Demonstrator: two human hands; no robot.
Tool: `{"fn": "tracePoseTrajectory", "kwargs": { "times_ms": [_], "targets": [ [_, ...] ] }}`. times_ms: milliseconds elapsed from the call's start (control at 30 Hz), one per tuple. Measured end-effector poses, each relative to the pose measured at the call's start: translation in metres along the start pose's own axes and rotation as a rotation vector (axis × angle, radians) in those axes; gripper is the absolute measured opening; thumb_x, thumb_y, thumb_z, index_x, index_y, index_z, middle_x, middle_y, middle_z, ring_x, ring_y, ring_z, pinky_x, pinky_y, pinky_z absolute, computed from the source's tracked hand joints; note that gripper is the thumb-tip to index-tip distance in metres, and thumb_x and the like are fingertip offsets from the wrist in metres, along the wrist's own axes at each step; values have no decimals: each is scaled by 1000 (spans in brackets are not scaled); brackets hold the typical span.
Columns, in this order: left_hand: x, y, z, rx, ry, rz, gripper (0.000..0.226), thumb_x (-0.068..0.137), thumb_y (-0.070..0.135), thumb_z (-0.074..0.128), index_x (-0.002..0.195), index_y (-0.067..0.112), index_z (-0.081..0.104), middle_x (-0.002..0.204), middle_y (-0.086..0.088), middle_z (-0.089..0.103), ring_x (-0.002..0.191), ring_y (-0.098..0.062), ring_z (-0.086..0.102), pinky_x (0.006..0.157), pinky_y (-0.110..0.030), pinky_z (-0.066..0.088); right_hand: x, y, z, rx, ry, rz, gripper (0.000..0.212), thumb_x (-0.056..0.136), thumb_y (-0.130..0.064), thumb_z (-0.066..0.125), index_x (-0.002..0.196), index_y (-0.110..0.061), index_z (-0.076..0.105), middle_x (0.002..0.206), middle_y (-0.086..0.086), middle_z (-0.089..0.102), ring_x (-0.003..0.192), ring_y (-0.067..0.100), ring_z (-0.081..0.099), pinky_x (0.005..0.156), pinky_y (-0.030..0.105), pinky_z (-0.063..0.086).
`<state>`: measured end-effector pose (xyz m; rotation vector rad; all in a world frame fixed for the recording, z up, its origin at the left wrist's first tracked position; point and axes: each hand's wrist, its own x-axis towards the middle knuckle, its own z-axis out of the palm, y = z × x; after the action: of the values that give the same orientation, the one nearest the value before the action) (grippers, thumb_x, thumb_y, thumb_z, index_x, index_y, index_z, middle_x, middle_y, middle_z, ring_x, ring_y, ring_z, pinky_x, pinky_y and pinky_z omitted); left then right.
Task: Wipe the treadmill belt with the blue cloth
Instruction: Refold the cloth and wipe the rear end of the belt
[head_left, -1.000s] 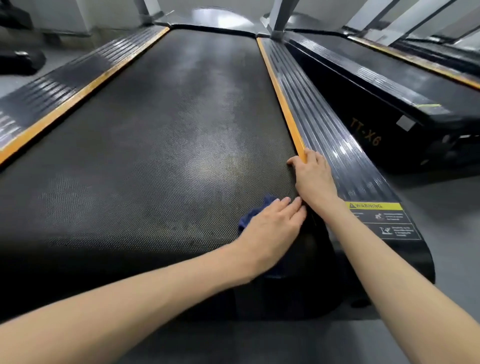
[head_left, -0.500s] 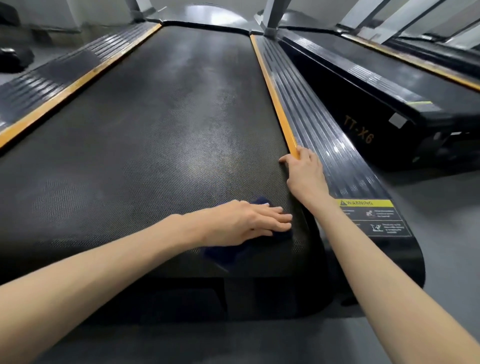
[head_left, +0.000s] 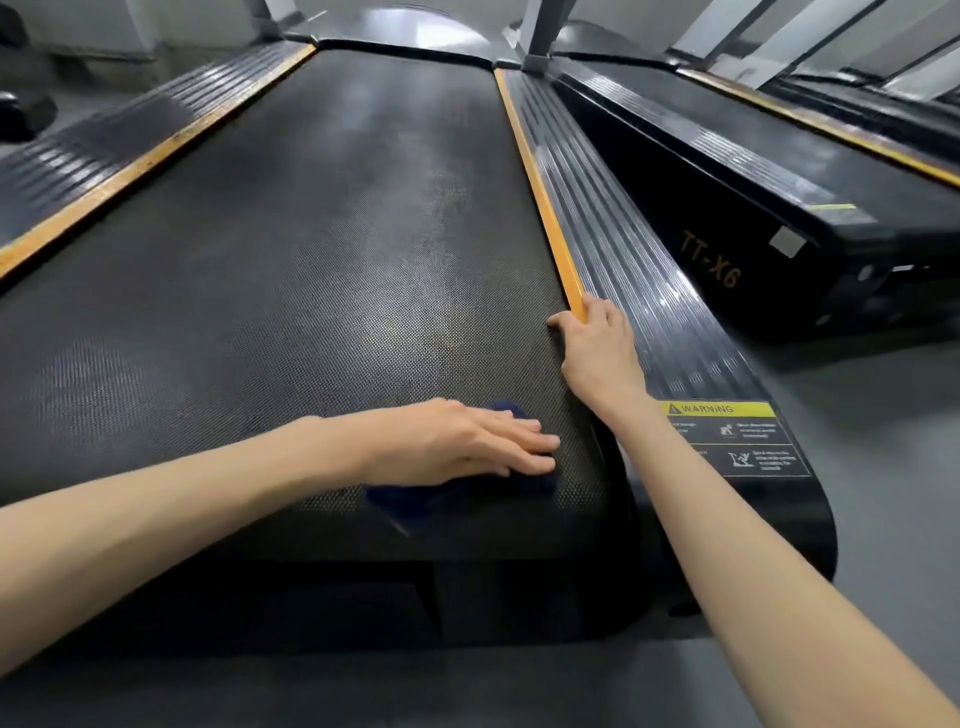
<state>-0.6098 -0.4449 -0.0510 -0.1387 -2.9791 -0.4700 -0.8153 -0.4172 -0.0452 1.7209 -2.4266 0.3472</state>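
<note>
The black textured treadmill belt (head_left: 311, 270) fills the middle of the view. A dark blue cloth (head_left: 415, 501) lies on its near right end. My left hand (head_left: 457, 441) presses flat on the cloth with straight fingers pointing right; most of the cloth is hidden beneath it. My right hand (head_left: 597, 353) rests on the orange strip (head_left: 540, 197) at the belt's right edge, thumb on the belt, fingers over the ribbed side rail (head_left: 649, 291).
A yellow warning label (head_left: 727, 410) sits on the right rail near my right forearm. A second treadmill (head_left: 779, 208) marked TT-X6 stands to the right across a narrow floor gap. Another ribbed rail with an orange strip (head_left: 104, 171) runs along the left.
My left hand has slid the cloth leftward away from the belt's right edge and turned so the fingers point right. My right hand has stayed on the orange strip.
</note>
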Motion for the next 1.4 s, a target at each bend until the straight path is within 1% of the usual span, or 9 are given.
{"fn": "tracePoseTrajectory", "kwargs": {
  "times_ms": [200, 367, 467, 700, 867, 1000, 1133, 1267, 1400],
  "targets": [
    [14, -27, -10, 171, 186, -630, 42, 100, 14, 37, 141, 19, 39, 153, 2, 27, 141, -16, 26, 115, -26, 18, 0, 1, 0, -27, -16, 5, 39, 96, -9, 38, 133, -18, 44, 150, 18, 21, 139, 34, 15, 116, 44, 13],
    [4, 42, 42, 239, 325, -495, 48, 77, 11, 38, 119, 4, 59, 125, -18, 59, 113, -32, 59, 103, -29, 28, 1, 1, 1, -15, -8, 38, 39, 94, -7, 43, 132, -17, 45, 149, 18, 24, 138, 34, 17, 115, 46, 15],
    [-18, 30, 33, 323, 310, -637, 51, 77, 11, 31, 114, 4, 65, 122, -15, 62, 109, -27, 62, 100, -31, 35, -1, -13, -1, 25, 29, 105, 44, 88, -5, 50, 131, -14, 47, 144, 17, 32, 137, 34, 19, 115, 48, 11],
    [-111, -6, 6, 341, 337, -942, 56, 91, 22, 17, 142, 11, 36, 152, -3, 26, 140, -21, 27, 110, -16, 1, -15, -106, 10, 357, -28, -105, 35, 86, -1, 46, 112, -16, 64, 130, 6, 51, 125, 25, 40, 113, 37, 11],
    [-206, -43, -39, 313, 393, -1468, 35, 97, 9, 40, 131, 9, 49, 144, -12, 42, 127, -35, 44, 101, -49, 39, -15, -120, -2, 545, 4, -118, 39, 85, 6, 41, 108, -13, 66, 122, 8, 57, 119, 30, 47, 103, 38, 37],
    [-156, -17, -24, 228, 460, -1398, 27, 98, 12, 38, 121, 7, 51, 128, -13, 51, 112, -34, 53, 85, -40, 41, -23, -144, -3, 581, -17, -107, 39, 85, 7, 41, 112, -9, 64, 121, 11, 56, 113, 28, 50, 96, 31, 39],
    [-112, 15, 7, 163, 587, -996, 40, 96, 19, 37, 128, 2, 53, 140, -13, 47, 126, -26, 48, 102, -28, 37, -48, -189, -1, 617, 31, -144, 48, 92, -2, 39, 140, -3, 35, 140, 13, 41, 126, 26, 40, 100, 25, 30],
    [-156, 20, -24, -247, 738, -1102, 48, 103, 35, 21, 148, 18, 25, 155, 10, 13, 140, 3, 9, 111, -12, 3, -92, -232, -5, 563, 32, -138, 61, 97, -38, 23, 148, -6, 16, 153, 11, 25, 138, 24, 26, 111, 32, 19],
    [-223, 17, -48, -8, 760, -1383, 56, 101, 39, 13, 127, 16, 58, 130, -4, 57, 131, -21, 40, 114, -29, 10, -101, -283, 24, 308, -132, -233, 68, 93, -49, 23, 145, -6, 28, 151, 26, 19, 139, 44, 14, 113, 49, 14]
  ]
}}
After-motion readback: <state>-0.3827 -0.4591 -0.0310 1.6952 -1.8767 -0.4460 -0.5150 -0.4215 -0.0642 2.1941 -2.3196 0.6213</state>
